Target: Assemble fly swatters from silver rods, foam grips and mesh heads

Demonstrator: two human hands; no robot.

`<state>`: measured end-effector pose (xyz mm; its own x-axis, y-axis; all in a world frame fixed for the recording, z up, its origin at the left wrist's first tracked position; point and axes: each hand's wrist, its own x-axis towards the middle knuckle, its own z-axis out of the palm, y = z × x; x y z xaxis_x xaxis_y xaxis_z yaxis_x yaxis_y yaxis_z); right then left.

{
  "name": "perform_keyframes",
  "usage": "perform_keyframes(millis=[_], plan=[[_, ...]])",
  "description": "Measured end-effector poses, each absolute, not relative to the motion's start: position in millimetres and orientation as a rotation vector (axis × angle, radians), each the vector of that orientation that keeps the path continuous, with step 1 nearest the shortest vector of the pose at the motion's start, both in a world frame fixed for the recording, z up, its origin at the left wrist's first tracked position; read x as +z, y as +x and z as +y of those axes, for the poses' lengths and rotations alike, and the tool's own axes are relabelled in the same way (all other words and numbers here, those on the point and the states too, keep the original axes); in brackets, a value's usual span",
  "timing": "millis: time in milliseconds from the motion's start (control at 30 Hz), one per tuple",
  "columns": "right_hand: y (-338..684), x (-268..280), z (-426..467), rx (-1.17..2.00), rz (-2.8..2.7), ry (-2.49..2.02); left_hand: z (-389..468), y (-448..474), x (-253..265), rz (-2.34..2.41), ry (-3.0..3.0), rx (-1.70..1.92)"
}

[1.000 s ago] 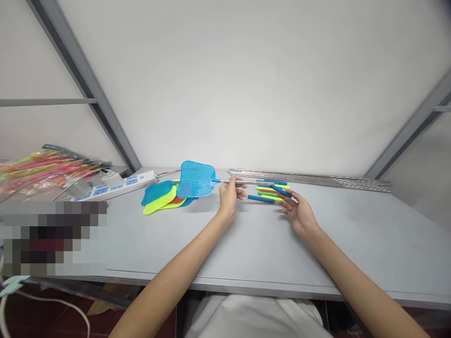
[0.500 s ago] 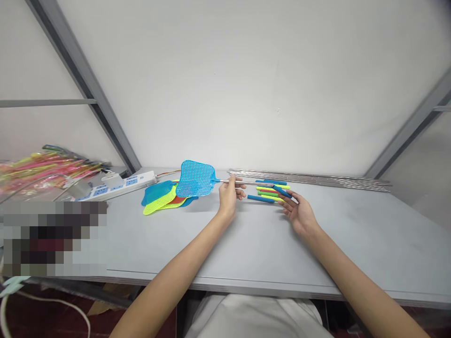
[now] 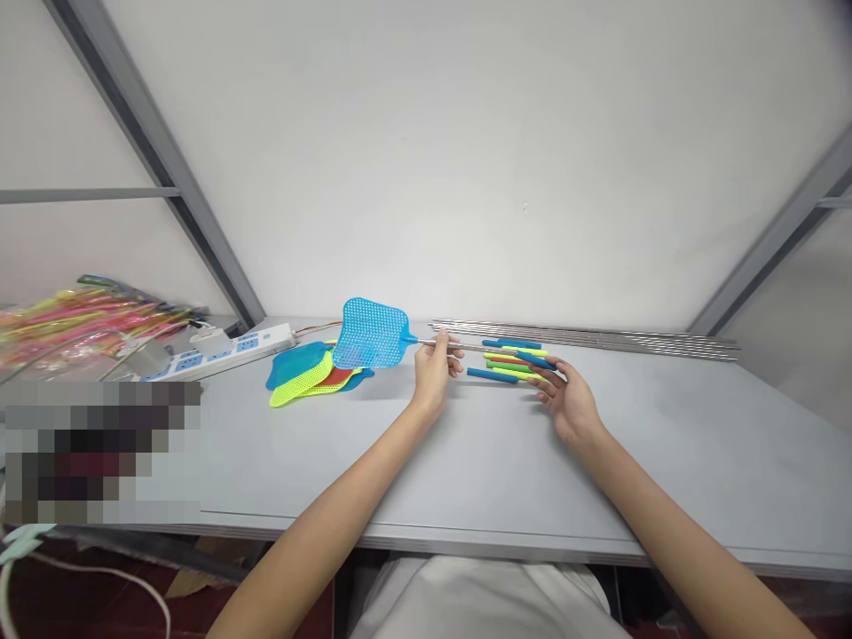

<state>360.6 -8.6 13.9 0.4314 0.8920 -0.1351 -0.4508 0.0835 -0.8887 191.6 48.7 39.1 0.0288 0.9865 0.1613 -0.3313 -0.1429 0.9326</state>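
Note:
My left hand [image 3: 436, 368] grips the metal rod of a fly swatter, close to its blue perforated head [image 3: 373, 335]. A blue handle tube [image 3: 534, 358] is pinched between the thumb and fingers of my right hand [image 3: 565, 395]. The rod's far end meets the tube's left end; how far it sits inside I cannot tell. Beneath lie several loose handle tubes in blue, yellow and green, one blue tube [image 3: 493, 375] nearest the front. To the left, blue, yellow and red swatter heads [image 3: 303, 377] overlap in a pile on the table.
A bundle of metal rods [image 3: 599, 339] lies along the wall at the back right. At the left are a white power strip [image 3: 230, 353] with plugs and a heap of plastic-wrapped coloured things [image 3: 99, 324]. The grey table [image 3: 399, 470] has its front edge near me.
The blue tube in my right hand has turned flatter, more in line with the rod. The swatter in my left hand has shifted slightly right and up.

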Motion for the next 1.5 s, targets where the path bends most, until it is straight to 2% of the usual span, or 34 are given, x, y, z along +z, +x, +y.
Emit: perform_keyframes(millis=[733,1500], plan=[[356.3,13.7,-10.1,1.054,-0.768,-1.098,47.2,194.9,36.0,0.827,1.257,1.385],[354.7,12.9,-9.3,1.087,-0.748,-1.112,45.7,194.7,37.8,0.851,1.207,1.378]])
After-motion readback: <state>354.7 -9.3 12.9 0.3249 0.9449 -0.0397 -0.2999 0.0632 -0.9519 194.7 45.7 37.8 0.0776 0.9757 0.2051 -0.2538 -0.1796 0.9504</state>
